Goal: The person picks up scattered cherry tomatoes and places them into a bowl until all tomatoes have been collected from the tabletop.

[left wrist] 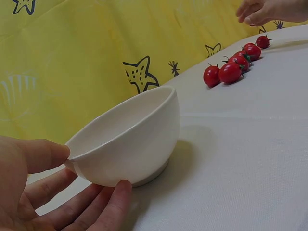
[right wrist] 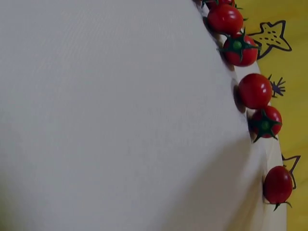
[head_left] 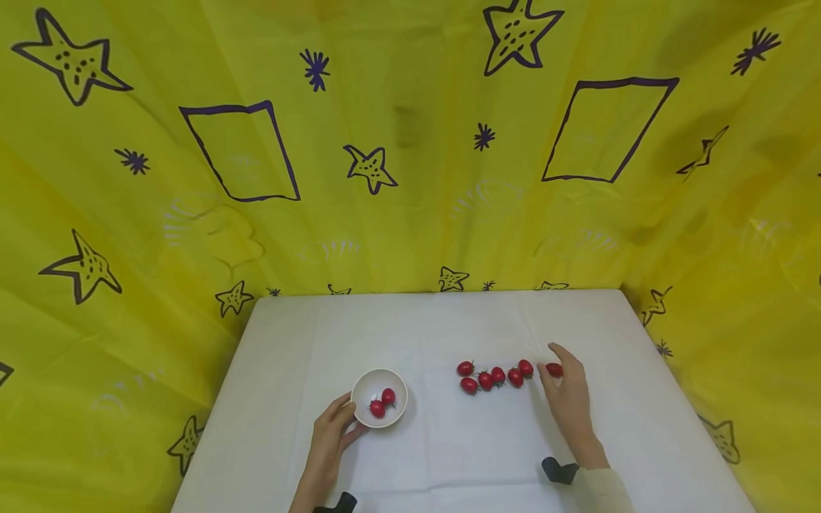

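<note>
My left hand (head_left: 328,434) holds a small white bowl (left wrist: 149,139), the thumb at its rim and the fingers against its lower side. Two cherry tomatoes (head_left: 377,408) lie inside the bowl in the head view; the left wrist view hides them behind its wall. On the right, my right hand (head_left: 571,406) hovers with thumb and forefinger spread around a lone cherry tomato (head_left: 554,370); I cannot see contact. To its left lie several more cherry tomatoes (head_left: 498,375), red with green stems. My right hand does not show in the right wrist view.
A white cloth (head_left: 436,442) covers the table. Yellow curtains (head_left: 410,235) with drawn stars close in the back and both sides. Dark wrist-worn pieces (head_left: 559,470) show by both wrists. Between the bowl and the tomatoes lies a stretch of cloth.
</note>
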The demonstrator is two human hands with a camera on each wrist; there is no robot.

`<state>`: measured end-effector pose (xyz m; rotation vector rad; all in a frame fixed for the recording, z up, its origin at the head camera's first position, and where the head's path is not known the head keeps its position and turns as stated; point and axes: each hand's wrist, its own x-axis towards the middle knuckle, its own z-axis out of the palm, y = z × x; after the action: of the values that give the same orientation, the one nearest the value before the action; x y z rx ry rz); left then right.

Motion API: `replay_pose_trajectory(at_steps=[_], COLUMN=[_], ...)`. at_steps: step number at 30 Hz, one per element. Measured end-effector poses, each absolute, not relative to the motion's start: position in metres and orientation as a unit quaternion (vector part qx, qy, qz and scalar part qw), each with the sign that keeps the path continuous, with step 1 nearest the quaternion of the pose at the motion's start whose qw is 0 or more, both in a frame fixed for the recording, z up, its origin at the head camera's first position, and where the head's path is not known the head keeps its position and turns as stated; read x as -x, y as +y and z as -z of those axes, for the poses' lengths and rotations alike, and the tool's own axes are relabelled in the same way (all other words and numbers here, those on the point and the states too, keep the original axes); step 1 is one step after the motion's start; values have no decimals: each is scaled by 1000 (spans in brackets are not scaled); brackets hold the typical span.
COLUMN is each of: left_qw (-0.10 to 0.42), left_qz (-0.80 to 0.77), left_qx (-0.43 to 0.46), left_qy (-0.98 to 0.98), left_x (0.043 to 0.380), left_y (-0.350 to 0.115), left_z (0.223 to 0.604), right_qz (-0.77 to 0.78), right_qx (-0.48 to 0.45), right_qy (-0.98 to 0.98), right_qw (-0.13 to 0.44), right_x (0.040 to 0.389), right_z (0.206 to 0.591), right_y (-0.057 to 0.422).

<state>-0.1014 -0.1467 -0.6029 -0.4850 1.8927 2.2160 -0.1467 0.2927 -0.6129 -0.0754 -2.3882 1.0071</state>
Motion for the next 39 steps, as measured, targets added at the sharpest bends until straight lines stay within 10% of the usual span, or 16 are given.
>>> replay_pose_trajectory(at_steps=[26, 39], left_qw=[96, 92], left_qz=[-747, -751], left_qx=[157, 158], left_qy=[638, 635], left_x=[101, 102], left_y=[-146, -147], left_z=[605, 606], right_qz=[-353, -382], right_qx=[84, 91], right_qy=[-923, -907], right_qw=[125, 149], right_x=[130, 126], right_z=[625, 624], right_y=[317, 309])
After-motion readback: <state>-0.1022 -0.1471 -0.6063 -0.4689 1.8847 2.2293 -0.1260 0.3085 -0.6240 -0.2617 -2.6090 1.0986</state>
